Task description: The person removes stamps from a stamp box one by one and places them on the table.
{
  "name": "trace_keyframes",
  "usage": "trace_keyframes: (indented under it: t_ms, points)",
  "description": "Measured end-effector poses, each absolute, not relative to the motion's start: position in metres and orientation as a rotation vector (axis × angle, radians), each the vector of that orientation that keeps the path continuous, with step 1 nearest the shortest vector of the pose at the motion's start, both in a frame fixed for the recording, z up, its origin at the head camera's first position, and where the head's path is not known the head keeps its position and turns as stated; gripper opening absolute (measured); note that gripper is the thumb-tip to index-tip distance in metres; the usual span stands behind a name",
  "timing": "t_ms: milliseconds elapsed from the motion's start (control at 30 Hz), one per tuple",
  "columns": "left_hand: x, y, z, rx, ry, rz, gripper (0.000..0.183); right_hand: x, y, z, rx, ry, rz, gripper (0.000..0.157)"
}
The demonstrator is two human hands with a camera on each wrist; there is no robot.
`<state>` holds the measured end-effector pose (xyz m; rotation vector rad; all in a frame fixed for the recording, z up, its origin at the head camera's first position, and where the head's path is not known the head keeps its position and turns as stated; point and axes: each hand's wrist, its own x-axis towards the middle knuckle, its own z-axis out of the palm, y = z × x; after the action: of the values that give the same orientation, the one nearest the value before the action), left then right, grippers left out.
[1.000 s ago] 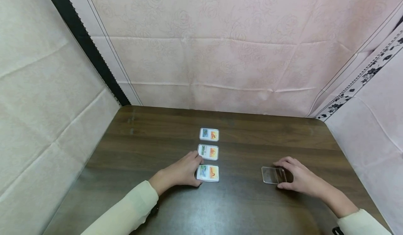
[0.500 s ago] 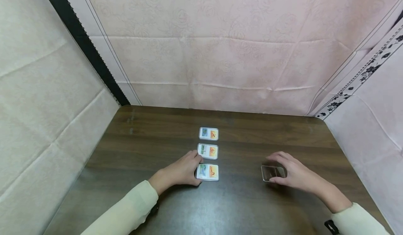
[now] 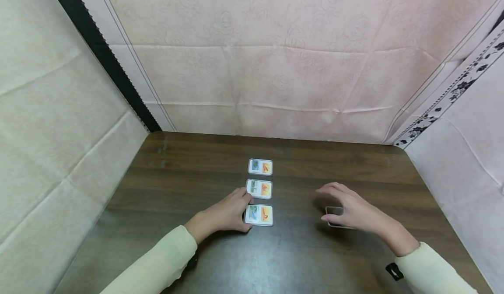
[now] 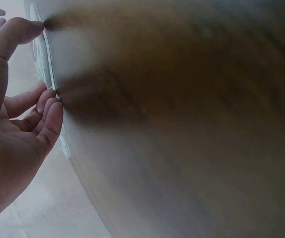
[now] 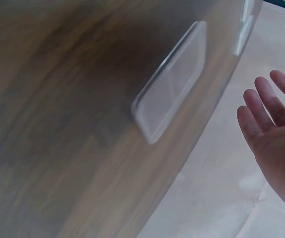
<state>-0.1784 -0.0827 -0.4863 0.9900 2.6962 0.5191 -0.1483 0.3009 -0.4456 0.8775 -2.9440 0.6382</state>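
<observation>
Three picture cards in clear cases lie in a column on the table: a near card [image 3: 260, 215], a middle card [image 3: 261, 189] and a far card [image 3: 260, 167]. My left hand [image 3: 226, 212] holds the near card at its left end, thumb on the near edge and fingers on the far edge. In the left wrist view, thumb and fingertips meet the edges of the clear case [image 4: 42, 57]. To the right lies an empty transparent plastic case [image 5: 172, 82]. My right hand [image 3: 354, 210] hovers over it with fingers spread, holding nothing, and partly hides it in the head view.
A brown wooden table [image 3: 189, 162] carries everything. Pale cloth [image 3: 275, 79] hangs behind its far edge and along both sides. A black strap [image 3: 393, 271] shows at the right sleeve.
My right hand has let go of the transparent case, lifted and shifted left above it. My left hand stays at the near card.
</observation>
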Motion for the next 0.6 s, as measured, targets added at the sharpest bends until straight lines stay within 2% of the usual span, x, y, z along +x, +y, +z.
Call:
trace_keyframes:
  t_ms: [600]
  points:
    - [-0.178, -0.083, -0.486, 0.992, 2.701, 0.522, 0.056, -0.164, 0.257, -0.436, 0.951, -2.973, 0.790, 0.064]
